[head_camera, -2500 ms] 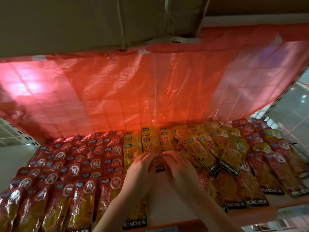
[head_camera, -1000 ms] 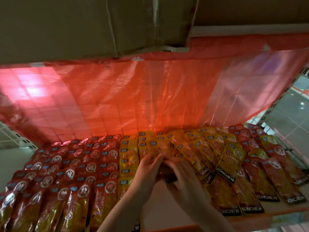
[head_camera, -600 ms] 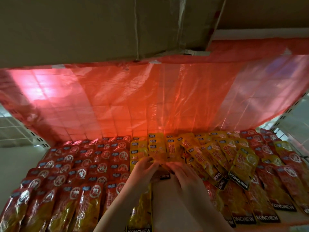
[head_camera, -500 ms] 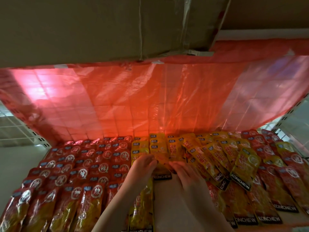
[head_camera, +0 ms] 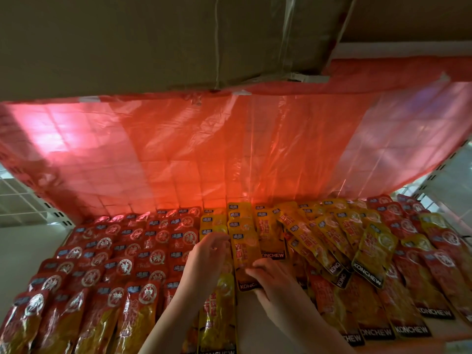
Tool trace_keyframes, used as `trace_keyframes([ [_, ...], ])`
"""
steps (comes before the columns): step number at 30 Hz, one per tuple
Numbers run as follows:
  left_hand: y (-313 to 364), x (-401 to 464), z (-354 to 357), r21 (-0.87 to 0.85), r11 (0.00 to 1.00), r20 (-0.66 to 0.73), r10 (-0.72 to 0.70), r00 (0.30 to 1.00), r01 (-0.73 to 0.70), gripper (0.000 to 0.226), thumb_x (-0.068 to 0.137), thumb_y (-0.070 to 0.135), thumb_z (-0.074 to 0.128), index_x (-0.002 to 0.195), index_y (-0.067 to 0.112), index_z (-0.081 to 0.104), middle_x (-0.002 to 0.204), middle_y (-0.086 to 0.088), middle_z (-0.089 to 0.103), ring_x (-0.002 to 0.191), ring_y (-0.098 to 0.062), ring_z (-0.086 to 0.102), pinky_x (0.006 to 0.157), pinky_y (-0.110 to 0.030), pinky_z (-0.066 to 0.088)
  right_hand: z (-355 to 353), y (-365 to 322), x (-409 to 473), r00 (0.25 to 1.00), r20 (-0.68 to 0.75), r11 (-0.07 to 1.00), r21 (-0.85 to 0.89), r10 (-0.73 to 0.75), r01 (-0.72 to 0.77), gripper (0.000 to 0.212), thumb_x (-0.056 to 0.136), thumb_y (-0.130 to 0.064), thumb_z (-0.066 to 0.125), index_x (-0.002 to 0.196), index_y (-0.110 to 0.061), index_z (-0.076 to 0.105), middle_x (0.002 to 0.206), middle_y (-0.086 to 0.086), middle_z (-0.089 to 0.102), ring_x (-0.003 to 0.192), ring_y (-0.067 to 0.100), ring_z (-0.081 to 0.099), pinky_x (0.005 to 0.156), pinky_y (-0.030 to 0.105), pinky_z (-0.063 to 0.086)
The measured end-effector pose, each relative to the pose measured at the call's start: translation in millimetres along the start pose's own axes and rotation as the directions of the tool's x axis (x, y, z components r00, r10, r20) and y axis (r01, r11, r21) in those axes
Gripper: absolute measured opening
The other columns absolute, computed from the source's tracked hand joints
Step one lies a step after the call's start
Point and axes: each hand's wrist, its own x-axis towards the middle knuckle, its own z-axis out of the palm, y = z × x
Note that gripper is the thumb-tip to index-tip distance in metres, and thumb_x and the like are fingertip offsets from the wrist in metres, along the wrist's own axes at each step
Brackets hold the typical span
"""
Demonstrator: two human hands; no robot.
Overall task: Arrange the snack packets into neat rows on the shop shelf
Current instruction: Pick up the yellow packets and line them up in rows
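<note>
Our left hand (head_camera: 204, 261) and right hand (head_camera: 273, 279) both pinched one flat yellow foil snack packet (head_camera: 244, 254) on the pale shop shelf (head_camera: 251, 325); red packets (head_camera: 107, 264) filled rows at nine o'clock.

left hand (head_camera: 208, 261): fingers curled, reaching forward | right hand (head_camera: 272, 281): fingers bent, pinching

The light is dim and warm. Daylight comes through the translucent red plastic sheet (head_camera: 229, 149) behind the shelf, brightest in a pink patch at its upper left, and tints everything below it orange-red. The cardboard box (head_camera: 166, 42) overhead sits in dull brown shade. Small glints show on the glossy red packets (head_camera: 122, 264) and yellow packets (head_camera: 332, 238). The wide lens bends straight lines at the edges, and the corners look soft. The left hand (head_camera: 204, 261) is slightly blurred; packet print near the bottom edge smears.
</note>
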Motion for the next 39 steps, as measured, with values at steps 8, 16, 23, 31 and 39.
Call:
trace_keyframes([
  [8, -5.4, -2.4, 3.5, 0.069, 0.995, 0.015, 0.078, 0.997, -0.079, 0.019, 0.096, 0.014, 0.046, 0.104, 0.027, 0.057, 0.095, 0.012, 0.063, 0.083, -0.002, 0.063, 0.071, -0.024, 0.056, 3.5, 1.5, -2.1, 0.999, 0.019, 0.999, -0.014, 0.036, -0.036, 0.034, 0.073, -0.036, 0.071, 0.102, -0.022, 0.061, 0.111, -0.007, 0.052, 0.095, 0.012, 0.058, 0.073, 0.025, 0.055],
  [16, -7.7, -0.6, 14.3, 0.157, 0.974, 0.027, 0.161, 0.987, -0.163, 0.019, 0.095, 0.011, 0.049, 0.104, 0.022, 0.061, 0.096, 0.015, 0.062, 0.089, 0.008, 0.058, 0.075, -0.011, 0.049, -1.8, -0.9, -2.8, 0.997, -0.019, 0.997, 0.038, 0.07, -0.069, 0.028, 0.083, -0.041, 0.048, 0.1, -0.023, 0.062, 0.106, -0.01, 0.057, 0.094, 0.01, 0.058, 0.072, 0.018, 0.052],
  [23, 2.5, 15.3, 48.7, 0.423, 0.848, 0.157, 0.28, 0.947, -0.321, 0.027, 0.095, 0.019, 0.048, 0.12, 0.023, 0.056, 0.117, 0.006, 0.06, 0.107, -0.009, 0.055, 0.088, -0.031, 0.05, -39.9, 8.1, -1.5, 0.952, -0.229, 0.979, 0.05, 0.204, -0.198, 0.025, 0.086, -0.027, 0.045, 0.093, -0.016, 0.066, 0.096, -0.006, 0.061, 0.086, 0.01, 0.058, 0.066, 0.018, 0.048],
  [31, 8.4, 26.5, 99.1, 0.75, 0.472, 0.386, 0.259, 0.886, -0.464, 0.062, 0.093, 0.039, 0.047, 0.146, 0.018, 0.021, 0.153, -0.001, 0.019, 0.14, -0.022, 0.018, 0.11, -0.037, 0.023, -49.6, 53.5, -9.4, 0.946, -0.142, 0.929, -0.197, 0.291, -0.315, 0.043, 0.08, -0.026, 0.07, 0.12, -0.016, 0.059, 0.129, 0.001, 0.052, 0.118, 0.022, 0.049, 0.091, 0.039, 0.049],
  [39, 6.7, 33.7, 107.1, 0.834, 0.311, 0.375, 0.287, 0.881, -0.456, 0.048, 0.092, 0.036, 0.052, 0.134, 0.017, 0.039, 0.14, -0.004, 0.037, 0.129, -0.022, 0.035, 0.1, -0.038, 0.028, -47.3, 64.2, -15.1, 0.925, -0.125, 0.894, -0.238, 0.358, -0.379, 0.055, 0.089, -0.048, 0.042, 0.133, -0.018, 0.05, 0.138, -0.006, 0.047, 0.124, 0.015, 0.047, 0.093, 0.036, 0.049],
])
